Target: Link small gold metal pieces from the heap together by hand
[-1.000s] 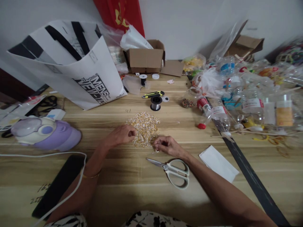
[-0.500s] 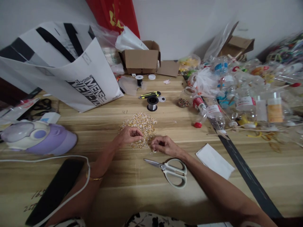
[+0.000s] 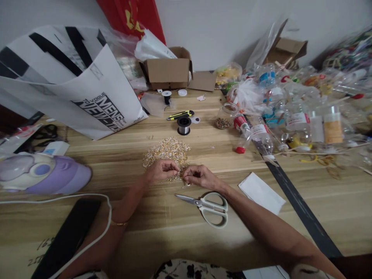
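A heap of tiny gold and silver pieces (image 3: 170, 149) lies on the wooden table (image 3: 139, 236). Over its near edge my left hand (image 3: 163, 169) is closed in a pinch, thumb against fingertips. Facing it, my right hand (image 3: 200, 176) also pinches at the heap's near right edge, fingertips close to the left ones. What either pinch holds is too small to make out. A few shiny bits lie just under the right fingertips. Scissors (image 3: 207, 207) with pale handles rest just below my right hand, blades pointing left.
Behind the heap are a wire spool (image 3: 184, 126) and a yellow-black utility knife (image 3: 180, 115). A large white bag (image 3: 95, 97) and a purple device (image 3: 64, 174) stand left, with a black phone-like slab (image 3: 72, 228) nearer. Bottles (image 3: 296, 120) crowd the right, near folded paper (image 3: 261, 193).
My left hand has moved slightly right and down, bringing its fingertips nearer to the right hand's. My right hand stays nearly where it was. The whole view has shifted a little.
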`<action>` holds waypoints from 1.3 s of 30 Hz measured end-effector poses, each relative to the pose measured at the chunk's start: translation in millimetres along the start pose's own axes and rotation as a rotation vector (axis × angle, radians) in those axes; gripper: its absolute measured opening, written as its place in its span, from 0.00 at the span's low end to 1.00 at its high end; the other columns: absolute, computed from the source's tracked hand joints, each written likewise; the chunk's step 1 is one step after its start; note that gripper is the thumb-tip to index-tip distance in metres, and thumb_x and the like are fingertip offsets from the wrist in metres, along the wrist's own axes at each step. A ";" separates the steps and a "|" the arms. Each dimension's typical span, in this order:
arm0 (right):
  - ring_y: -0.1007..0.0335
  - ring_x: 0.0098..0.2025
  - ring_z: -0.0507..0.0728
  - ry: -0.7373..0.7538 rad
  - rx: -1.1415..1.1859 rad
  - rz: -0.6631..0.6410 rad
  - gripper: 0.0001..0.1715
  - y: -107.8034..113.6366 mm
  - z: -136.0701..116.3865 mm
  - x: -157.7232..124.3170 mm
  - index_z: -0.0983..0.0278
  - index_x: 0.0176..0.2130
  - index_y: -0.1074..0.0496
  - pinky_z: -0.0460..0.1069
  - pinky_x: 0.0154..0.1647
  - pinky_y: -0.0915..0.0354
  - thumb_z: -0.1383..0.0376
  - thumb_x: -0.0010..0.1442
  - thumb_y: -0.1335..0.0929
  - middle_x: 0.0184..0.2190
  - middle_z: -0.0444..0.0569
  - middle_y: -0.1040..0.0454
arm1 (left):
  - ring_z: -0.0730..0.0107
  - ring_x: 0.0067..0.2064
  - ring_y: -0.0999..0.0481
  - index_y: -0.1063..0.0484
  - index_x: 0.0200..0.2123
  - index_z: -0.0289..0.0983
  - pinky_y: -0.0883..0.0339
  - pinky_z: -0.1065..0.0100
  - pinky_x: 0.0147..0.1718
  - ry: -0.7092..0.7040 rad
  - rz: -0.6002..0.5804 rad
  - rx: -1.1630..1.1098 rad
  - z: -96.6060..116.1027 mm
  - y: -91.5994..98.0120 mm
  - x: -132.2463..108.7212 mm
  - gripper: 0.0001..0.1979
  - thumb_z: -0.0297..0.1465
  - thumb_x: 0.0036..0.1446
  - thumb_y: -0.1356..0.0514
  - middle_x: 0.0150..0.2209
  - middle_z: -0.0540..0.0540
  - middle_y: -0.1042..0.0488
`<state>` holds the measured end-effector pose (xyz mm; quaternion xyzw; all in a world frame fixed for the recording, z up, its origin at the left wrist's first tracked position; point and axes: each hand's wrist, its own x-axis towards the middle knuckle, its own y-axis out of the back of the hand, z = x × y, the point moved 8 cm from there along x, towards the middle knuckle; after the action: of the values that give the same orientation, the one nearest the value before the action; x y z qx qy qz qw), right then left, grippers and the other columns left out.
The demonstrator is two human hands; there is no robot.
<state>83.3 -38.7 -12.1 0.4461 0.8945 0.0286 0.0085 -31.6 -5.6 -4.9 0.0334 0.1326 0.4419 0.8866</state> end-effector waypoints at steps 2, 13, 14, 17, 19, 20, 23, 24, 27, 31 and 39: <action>0.38 0.24 0.48 -0.010 0.037 0.008 0.12 0.2 0.1 0.1 0.68 0.36 0.32 0.43 0.27 0.41 0.60 0.56 0.32 0.23 0.44 0.31 | 0.70 0.32 0.24 0.28 0.30 0.32 0.32 0.70 0.34 0.008 -0.004 0.009 0.7 -4.0 -0.3 0.08 0.31 0.45 0.36 0.29 0.46 0.22; 0.37 0.24 0.48 -0.004 -0.011 0.020 0.13 1.8 3.1 0.1 0.67 0.38 0.32 0.42 0.26 0.41 0.60 0.57 0.33 0.22 0.43 0.31 | 0.71 0.32 0.25 0.27 0.30 0.32 0.33 0.71 0.33 -0.045 0.036 0.136 8.0 -15.5 -2.7 0.07 0.29 0.47 0.39 0.30 0.45 0.23; 0.37 0.24 0.48 0.001 -0.021 0.019 0.13 1.7 3.1 0.1 0.67 0.38 0.32 0.42 0.25 0.41 0.60 0.57 0.33 0.22 0.43 0.31 | 0.71 0.32 0.25 0.26 0.30 0.32 0.33 0.71 0.33 -0.054 0.039 0.143 7.9 -15.5 -2.7 0.07 0.29 0.47 0.39 0.30 0.45 0.23; 0.38 0.24 0.48 0.007 -0.043 0.017 0.13 1.5 2.5 -0.2 0.68 0.36 0.32 0.42 0.25 0.42 0.59 0.58 0.33 0.22 0.43 0.32 | 0.71 0.32 0.25 0.26 0.30 0.32 0.33 0.72 0.33 -0.066 0.053 0.167 7.7 -14.0 -2.3 0.07 0.30 0.48 0.39 0.29 0.46 0.23; 0.39 0.23 0.48 0.011 -0.054 0.020 0.13 1.8 1.7 -0.7 0.68 0.34 0.32 0.42 0.25 0.42 0.58 0.58 0.34 0.22 0.43 0.32 | 0.71 0.30 0.26 0.25 0.30 0.32 0.33 0.72 0.31 -0.074 0.058 0.169 8.7 -13.1 -2.2 0.07 0.31 0.47 0.38 0.28 0.46 0.23; 0.39 0.23 0.48 0.014 -0.058 0.022 0.14 2.0 1.0 -0.9 0.68 0.33 0.32 0.42 0.25 0.42 0.58 0.58 0.34 0.22 0.43 0.32 | 0.71 0.30 0.26 0.25 0.30 0.32 0.33 0.72 0.30 -0.073 0.057 0.163 9.1 -12.8 -2.3 0.08 0.31 0.47 0.38 0.28 0.46 0.23; 0.39 0.24 0.48 0.025 -0.065 0.015 0.14 1.7 -1.2 -1.2 0.68 0.33 0.32 0.43 0.26 0.42 0.57 0.58 0.34 0.22 0.43 0.33 | 0.72 0.29 0.26 0.26 0.29 0.32 0.34 0.73 0.29 -0.052 0.059 0.135 9.9 -11.3 -3.0 0.08 0.32 0.46 0.38 0.27 0.46 0.24; 0.39 0.24 0.48 0.025 -0.063 0.013 0.14 1.7 -1.7 -1.1 0.67 0.32 0.32 0.43 0.26 0.42 0.57 0.58 0.34 0.22 0.43 0.33 | 0.72 0.29 0.26 0.26 0.29 0.32 0.34 0.73 0.30 -0.044 0.061 0.129 9.9 -10.4 -3.2 0.08 0.31 0.46 0.38 0.27 0.46 0.24; 0.38 0.24 0.48 0.021 -0.043 0.011 0.14 1.7 -2.1 -0.9 0.67 0.32 0.32 0.43 0.26 0.42 0.57 0.58 0.34 0.23 0.43 0.32 | 0.73 0.29 0.26 0.26 0.29 0.31 0.34 0.73 0.30 -0.029 0.063 0.126 9.1 -7.4 -3.1 0.08 0.31 0.46 0.37 0.26 0.47 0.24; 0.38 0.24 0.48 0.015 -0.008 0.002 0.13 1.3 -0.5 -0.9 0.67 0.32 0.33 0.43 0.26 0.42 0.58 0.58 0.34 0.22 0.43 0.32 | 0.73 0.28 0.26 0.27 0.28 0.31 0.34 0.72 0.31 0.003 0.057 0.117 4.6 -4.6 -1.7 0.07 0.30 0.45 0.37 0.26 0.47 0.24; 0.38 0.23 0.47 -0.008 0.026 0.016 0.11 2.3 -0.5 -1.7 0.68 0.32 0.33 0.42 0.25 0.42 0.61 0.58 0.34 0.22 0.43 0.32 | 0.72 0.29 0.25 0.26 0.27 0.31 0.33 0.72 0.33 0.034 0.040 0.058 1.2 -2.2 -1.5 0.08 0.29 0.42 0.35 0.27 0.46 0.23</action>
<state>86.2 -38.8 -11.4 0.4536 0.8911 0.0154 0.0063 -30.5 -8.1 -3.8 0.0541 0.1597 0.4563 0.8737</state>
